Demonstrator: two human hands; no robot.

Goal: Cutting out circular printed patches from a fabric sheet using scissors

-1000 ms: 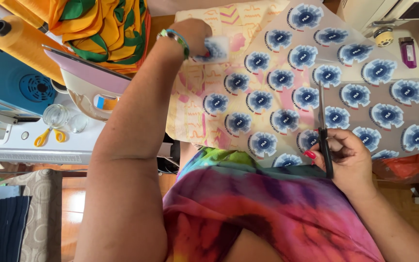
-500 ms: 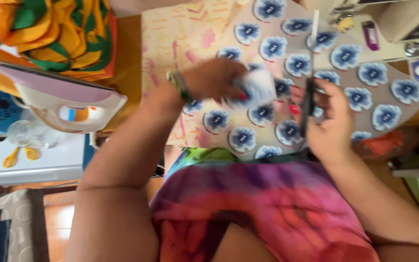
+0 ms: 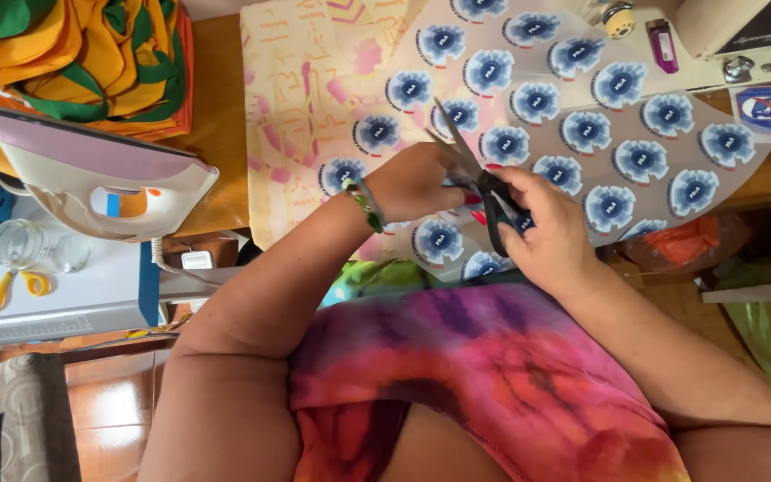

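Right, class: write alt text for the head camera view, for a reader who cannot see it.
A person's right hand works black scissors while the left hand steadies a clear sheet of round blue badge prints on a wooden table. A clothes iron and folded orange and green fabric lie at the left, a sewing machine at top right.

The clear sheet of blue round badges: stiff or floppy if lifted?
Probably floppy: the sheet of blue badges looks thin and glossy, lying flat on the wooden table. Likely light and slippery, since the left hand steadies it while the right hand works the scissors.
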